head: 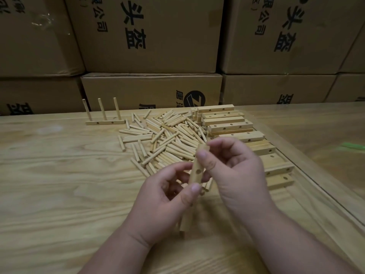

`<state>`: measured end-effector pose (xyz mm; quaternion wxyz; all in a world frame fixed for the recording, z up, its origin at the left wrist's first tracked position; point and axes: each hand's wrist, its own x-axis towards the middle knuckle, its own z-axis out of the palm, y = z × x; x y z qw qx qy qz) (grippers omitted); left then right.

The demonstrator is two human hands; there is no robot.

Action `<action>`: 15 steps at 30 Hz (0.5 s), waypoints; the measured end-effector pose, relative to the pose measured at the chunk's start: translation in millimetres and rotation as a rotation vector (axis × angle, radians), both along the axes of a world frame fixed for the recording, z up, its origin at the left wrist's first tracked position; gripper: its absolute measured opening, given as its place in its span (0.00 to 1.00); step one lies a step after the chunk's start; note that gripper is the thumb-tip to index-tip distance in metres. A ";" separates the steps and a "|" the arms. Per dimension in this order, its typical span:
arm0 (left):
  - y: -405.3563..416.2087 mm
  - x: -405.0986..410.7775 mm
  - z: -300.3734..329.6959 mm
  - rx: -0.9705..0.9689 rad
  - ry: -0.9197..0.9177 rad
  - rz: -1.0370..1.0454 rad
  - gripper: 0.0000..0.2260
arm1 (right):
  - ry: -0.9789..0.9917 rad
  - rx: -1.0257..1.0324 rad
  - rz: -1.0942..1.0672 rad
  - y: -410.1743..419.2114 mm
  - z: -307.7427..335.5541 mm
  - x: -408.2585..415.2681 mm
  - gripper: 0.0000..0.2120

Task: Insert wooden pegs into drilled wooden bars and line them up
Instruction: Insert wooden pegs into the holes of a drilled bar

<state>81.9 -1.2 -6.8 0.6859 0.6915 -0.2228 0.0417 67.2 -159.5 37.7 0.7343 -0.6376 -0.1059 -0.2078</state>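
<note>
Here, both hands meet over the middle of the pale, grained wooden desk (pixel 59 184), sharing one short pale wooden bar with drilled holes (pixel 195 171). The bar stands nearly upright, tilted a little, with a dark hole showing on the side that faces the camera. The right hand (pixel 237 175) has a narrow grip on its upper part: the thumb presses the near face and the curled fingers close over the top end. The left hand (pixel 167 194) grips the lower part, thumb in front and fingers curled behind. Below the left hand something pale and blurred, seemingly wooden pegs (pixel 185 222), hangs down toward the desk; whether they sit in the bar or lie loose in the palm cannot be told.

Just beyond the hands lies a loose heap of short round wooden pegs (pixel 167 135), spread flat and pointing every way. To the right of the heap, rows of drilled wooden bars (pixel 227 119) are stacked side by side, running toward the near right edge of the desk. Well apart, at the far left, a finished bar with three upright pegs (pixel 104 120) lies flat on the desk, its pegs leaning slightly.

Behind the desk rises a wall of brown cardboard boxes (pixel 150 36) printed with black characters. A green blurred object (pixel 353 146) lies at the far right.
</note>
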 end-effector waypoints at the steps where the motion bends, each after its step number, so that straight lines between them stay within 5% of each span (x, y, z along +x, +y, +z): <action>1: -0.7 1.1 0.4 -0.022 0.040 0.018 0.18 | 0.004 0.014 0.003 5.3 -4.0 2.8 0.09; 4: -0.5 6.9 1.5 -0.114 0.142 0.127 0.14 | -0.062 -0.107 -0.085 11.1 -18.4 9.0 0.07; 10: 15.2 22.3 5.6 -0.479 0.285 0.338 0.14 | -0.184 -0.868 -0.311 6.9 -38.9 25.8 0.07; 15: 18.0 26.6 9.1 -0.627 0.421 0.295 0.17 | 0.022 -1.254 -0.234 13.1 -49.2 30.6 0.17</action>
